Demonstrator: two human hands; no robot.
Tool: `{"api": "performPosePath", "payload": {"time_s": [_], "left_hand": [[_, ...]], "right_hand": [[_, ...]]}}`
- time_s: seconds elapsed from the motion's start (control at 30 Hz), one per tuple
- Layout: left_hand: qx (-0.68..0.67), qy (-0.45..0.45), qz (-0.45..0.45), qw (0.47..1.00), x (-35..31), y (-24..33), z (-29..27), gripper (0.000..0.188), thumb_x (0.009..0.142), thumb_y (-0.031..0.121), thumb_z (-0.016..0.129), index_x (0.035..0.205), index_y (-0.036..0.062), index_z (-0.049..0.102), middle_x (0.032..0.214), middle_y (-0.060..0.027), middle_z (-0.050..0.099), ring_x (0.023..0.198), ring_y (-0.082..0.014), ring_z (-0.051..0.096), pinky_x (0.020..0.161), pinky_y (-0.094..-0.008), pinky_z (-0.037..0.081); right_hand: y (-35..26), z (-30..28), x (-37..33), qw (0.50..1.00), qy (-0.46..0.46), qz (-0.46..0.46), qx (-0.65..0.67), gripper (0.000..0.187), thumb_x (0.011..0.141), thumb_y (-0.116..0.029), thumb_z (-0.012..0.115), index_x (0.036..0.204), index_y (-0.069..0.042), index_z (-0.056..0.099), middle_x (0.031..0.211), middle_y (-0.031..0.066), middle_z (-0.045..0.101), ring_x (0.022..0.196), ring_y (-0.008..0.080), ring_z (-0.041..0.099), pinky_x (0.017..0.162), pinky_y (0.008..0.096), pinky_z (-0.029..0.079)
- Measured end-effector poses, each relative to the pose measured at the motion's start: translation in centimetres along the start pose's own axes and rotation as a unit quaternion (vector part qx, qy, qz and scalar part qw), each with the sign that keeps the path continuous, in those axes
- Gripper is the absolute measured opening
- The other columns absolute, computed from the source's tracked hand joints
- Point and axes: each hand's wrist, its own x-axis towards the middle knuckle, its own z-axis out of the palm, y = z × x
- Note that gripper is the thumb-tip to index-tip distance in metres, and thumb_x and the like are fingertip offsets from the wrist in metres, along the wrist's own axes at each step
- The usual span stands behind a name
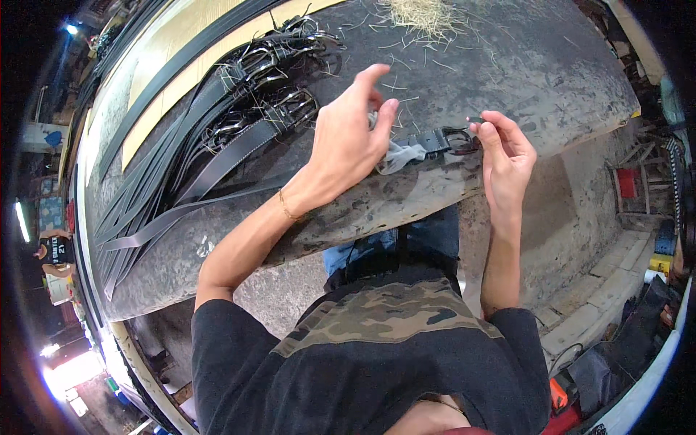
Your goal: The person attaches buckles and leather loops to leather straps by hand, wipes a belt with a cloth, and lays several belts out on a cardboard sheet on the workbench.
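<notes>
A black belt end with a dark metal buckle (462, 141) lies near the front edge of the dark worktable (536, 94). Beside the buckle, my right hand (507, 156) is closed in a pinch, thumb against fingertips, on something too small to make out. My left hand (351, 138) hovers over the belt's strap with index finger and thumb stretched apart. Whitish, thin crumpled cloth (403, 155) shows between its thumb and fingers and hangs below the palm onto the belt. The other left fingers are hidden, seemingly curled around this cloth.
Bundled black belts (196, 138) with metal buckles cover the table's left side. Straw-like clippings (428, 16) are heaped at the far edge, with loose strands scattered nearby. Long dark strips (181, 61) lie at the far left. Another person (56, 250) is in the left background.
</notes>
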Motion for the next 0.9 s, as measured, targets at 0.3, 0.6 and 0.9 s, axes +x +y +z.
{"api": "performPosePath", "payload": {"time_s": [0.3, 0.6, 0.9], "left_hand": [[-0.032, 0.115, -0.027, 0.992, -0.3, 0.9, -5.6, 0.025, 0.086, 0.013, 0.070, 0.105, 0.0008, 0.060, 0.092, -0.0102, 0.064, 0.077, -0.0198, 0.065, 0.068, -0.0342, 0.053], [0.107, -0.267, 0.079, 0.955, -4.9, 0.4, -4.4, 0.035, 0.085, 0.032, 0.073, 0.104, 0.0035, 0.067, 0.105, -0.0136, 0.063, 0.072, -0.0329, 0.068, 0.065, -0.0410, 0.055], [0.303, -0.252, 0.079, 0.916, 3.2, -1.1, -0.1, 0.040, 0.094, 0.029, 0.059, 0.126, 0.0053, 0.056, 0.142, -0.0172, 0.048, 0.078, -0.0352, 0.071, 0.073, -0.0444, 0.060]], "right_hand": [[0.2, -0.5, 0.2, 0.998, 0.015, 0.008, 0.054, 0.014, 0.091, -0.001, 0.068, 0.104, 0.004, 0.069, 0.097, 0.0087, 0.070, 0.088, 0.0151, 0.068, 0.083, 0.0264, 0.054], [-2.2, -6.5, -0.5, 0.983, 0.076, -0.073, -0.148, 0.020, 0.090, 0.003, 0.068, 0.109, 0.007, 0.066, 0.101, 0.0113, 0.070, 0.091, 0.0159, 0.068, 0.085, 0.0282, 0.056], [-2.8, -9.7, -1.8, 0.986, 0.122, -0.063, -0.099, 0.018, 0.088, -0.001, 0.072, 0.106, 0.003, 0.069, 0.095, 0.0059, 0.069, 0.086, 0.0111, 0.064, 0.081, 0.0247, 0.051]]}}
